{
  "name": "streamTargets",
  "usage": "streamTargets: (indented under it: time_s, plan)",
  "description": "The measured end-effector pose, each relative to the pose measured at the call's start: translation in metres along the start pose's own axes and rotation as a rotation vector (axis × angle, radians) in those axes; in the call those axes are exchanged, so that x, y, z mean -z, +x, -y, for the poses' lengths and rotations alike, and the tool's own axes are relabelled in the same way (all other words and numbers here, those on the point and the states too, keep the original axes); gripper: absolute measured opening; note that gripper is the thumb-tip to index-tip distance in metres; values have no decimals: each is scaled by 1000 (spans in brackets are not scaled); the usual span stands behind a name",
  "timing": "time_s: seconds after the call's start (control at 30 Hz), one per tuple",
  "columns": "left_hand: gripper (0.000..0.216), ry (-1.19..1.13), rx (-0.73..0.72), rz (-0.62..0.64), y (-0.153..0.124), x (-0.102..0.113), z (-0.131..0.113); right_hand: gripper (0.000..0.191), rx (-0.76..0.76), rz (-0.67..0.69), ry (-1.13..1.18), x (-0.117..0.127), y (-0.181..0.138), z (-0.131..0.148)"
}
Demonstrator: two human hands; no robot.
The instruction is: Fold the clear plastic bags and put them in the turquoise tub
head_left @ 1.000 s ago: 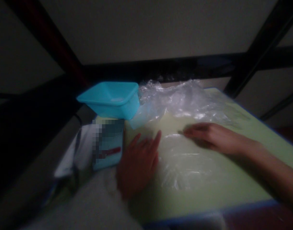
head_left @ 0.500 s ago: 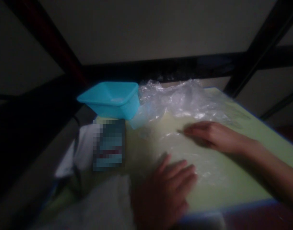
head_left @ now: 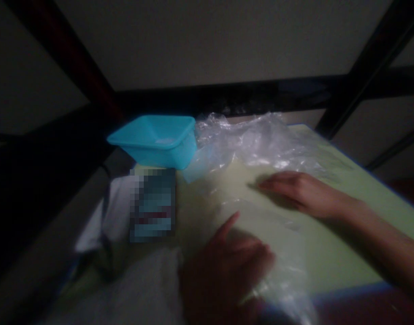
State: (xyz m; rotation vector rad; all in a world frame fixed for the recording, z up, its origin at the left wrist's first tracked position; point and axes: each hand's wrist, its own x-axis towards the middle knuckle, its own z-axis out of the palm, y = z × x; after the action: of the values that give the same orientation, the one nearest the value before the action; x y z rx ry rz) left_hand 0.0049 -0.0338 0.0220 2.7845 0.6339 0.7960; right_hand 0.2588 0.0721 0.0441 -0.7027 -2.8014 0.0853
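Note:
My left hand [head_left: 227, 271] is low in the middle, its little finger stretched out and the other fingers curled in, somewhat blurred. They are closed on a clear plastic bag [head_left: 281, 243] that lies flat under and beside the hand and hangs over the table's near edge. Farther right, my right hand [head_left: 291, 189] rests low over the table, fingertips pressed together and pointing left. Whatever may be between those fingertips is too dark and small to make out. Behind it spreads a crumpled heap of clear plastic bags [head_left: 261, 140].
A turquoise plastic basin [head_left: 159, 149] stands at the back left of the yellow-green table [head_left: 349, 253]. In front of it lies a dark, pixelated flat object [head_left: 154, 205], beside a white cloth or paper [head_left: 115, 207]. A wall [head_left: 207, 45] rises behind the table.
The flat plastic bag has slid toward me and over the near edge with my left hand, whose fingers have curled in from spread. My right hand has barely moved.

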Motion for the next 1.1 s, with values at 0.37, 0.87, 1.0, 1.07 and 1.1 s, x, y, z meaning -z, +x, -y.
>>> streamTargets:
  time_s: [0.37, 0.87, 1.0, 1.07, 1.1]
  plan:
    - [28, 88, -215, 159, -1, -20, -4, 58, 74, 55, 262, -11, 4, 8]
    - [27, 31, -92, -93, 2, -12, -5, 47, -45, 84, 19, -3, -2, 1]
    - [32, 221, 243, -262, 3, -10, 9, 47, -23, 40, -72, 0, -4, -2]
    - [40, 332, 358, -184, 4, -4, 21, 46, -23, 27, -84, -1, -3, 0]
    - [43, 363, 385, -142, 4, -1, 26, 45, -24, 25, -67, -1, -1, 2]
